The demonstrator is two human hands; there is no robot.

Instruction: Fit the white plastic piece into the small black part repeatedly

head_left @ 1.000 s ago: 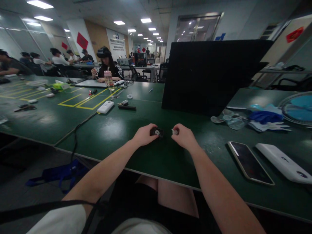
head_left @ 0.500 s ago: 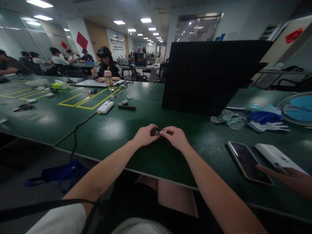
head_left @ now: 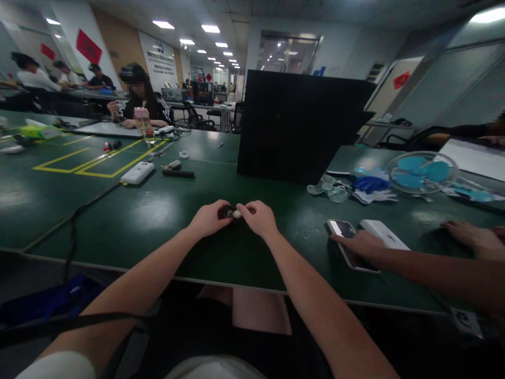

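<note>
My left hand [head_left: 209, 218] is closed around a small dark object [head_left: 226, 211], most of it hidden by the fingers. Thumb and fingers of my right hand [head_left: 259, 217] pinch a small whitish piece [head_left: 236, 214], right against the dark object. Both items are too small and dim for me to name their kind. The two hands almost meet above the green table [head_left: 221, 252], near its front edge.
A large black panel [head_left: 292, 126] stands ahead. At right, a co-worker's hand [head_left: 363, 246] touches a phone [head_left: 338, 227] beside a white power bank [head_left: 384, 235]. Gloves [head_left: 371, 184] and a fan [head_left: 421, 171] lie beyond. Another white device [head_left: 138, 172] is at left.
My view has turned to the right, so the scene sits further left. The co-worker's hand has reached over the phone. My hands stay together, with the whitish piece still against the dark object.
</note>
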